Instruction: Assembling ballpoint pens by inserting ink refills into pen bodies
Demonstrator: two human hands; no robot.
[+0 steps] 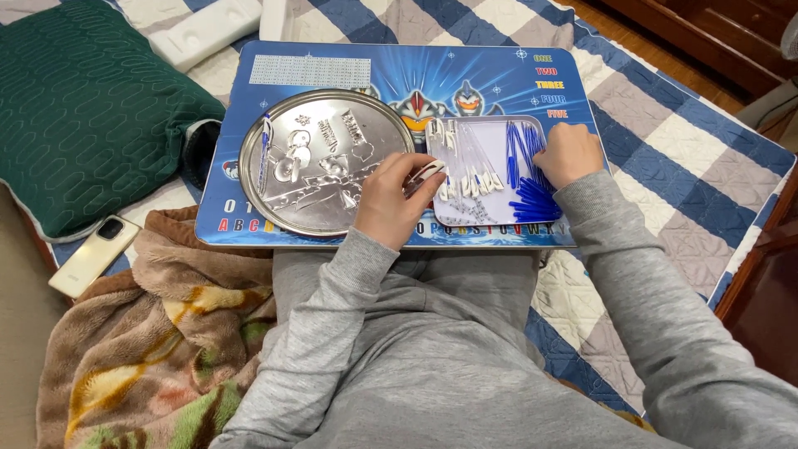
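A blue lap table (465,66) lies across my legs. On it a round silver tray (316,158) sits at the left, with one blue-capped pen (264,150) near its left rim. A rectangular silver tray (486,133) at the right holds several clear pen barrels (470,170) and blue pen caps (524,195). My left hand (391,195) rests between the two trays, fingers closed on a clear pen barrel. My right hand (567,154) is over the blue caps, fingertips down among them; what it pinches is hidden.
A green cushion (83,108) lies at the left, a phone (93,254) beside a brown patterned blanket (150,341). A white foam piece (204,33) lies behind the table. The checked quilt (682,158) spreads right, up to a wooden edge (752,266).
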